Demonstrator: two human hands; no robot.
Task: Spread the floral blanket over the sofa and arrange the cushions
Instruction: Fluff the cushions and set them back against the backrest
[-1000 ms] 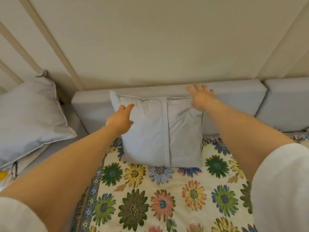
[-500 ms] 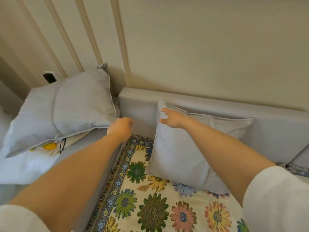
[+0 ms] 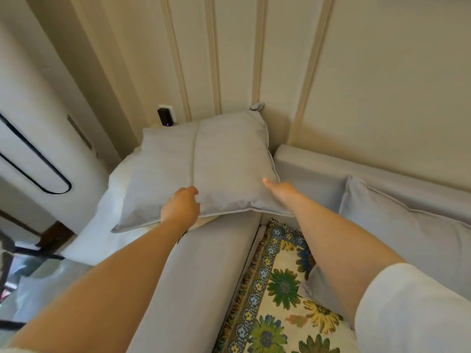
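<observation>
A grey cushion (image 3: 204, 161) lies flat beyond the sofa's grey armrest (image 3: 204, 276), in the corner by the wall. My left hand (image 3: 181, 207) has curled fingers closed over its near edge. My right hand (image 3: 277, 189) rests on the cushion's near right corner with its fingers stretched out. The floral blanket (image 3: 280, 301) covers the sofa seat, its fringed border running along the armrest. A second grey cushion (image 3: 407, 238) leans against the grey backrest (image 3: 318, 169) on the right, behind my right forearm.
White cloth (image 3: 102, 225) lies under the flat cushion. A tall white appliance (image 3: 30, 149) stands at the left. A black plug (image 3: 164, 117) sits in the wall socket behind the cushion. Dark metal bars (image 3: 25, 250) show at the lower left.
My view has swung left, from the cushion at the backrest to the one past the armrest. Both hands have left the first cushion and reached the flat one.
</observation>
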